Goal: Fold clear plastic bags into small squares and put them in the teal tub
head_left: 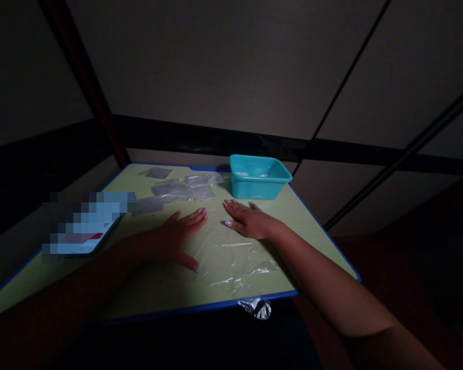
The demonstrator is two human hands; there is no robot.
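Note:
A thin clear plastic sheet (231, 257) lies wrinkled on the pale yellow-green table (146, 293), and its near end hangs over the front edge. My left hand (177, 236) rests palm down at the sheet's left side, with thumb and fingers spread apart and nothing held. On the sheet's far right part lies my right hand (250, 220), palm down, fingers stretched out, near the turquoise basket. Several small clear plastic packets (173, 190) are scattered beyond my left hand.
The turquoise basket (258, 187), with some pale items inside, stands at the table's back right corner. A tablet or phone (96, 226), partly pixelated, is at the left edge. Dark-banded wall panels (216, 67) rise behind the table.

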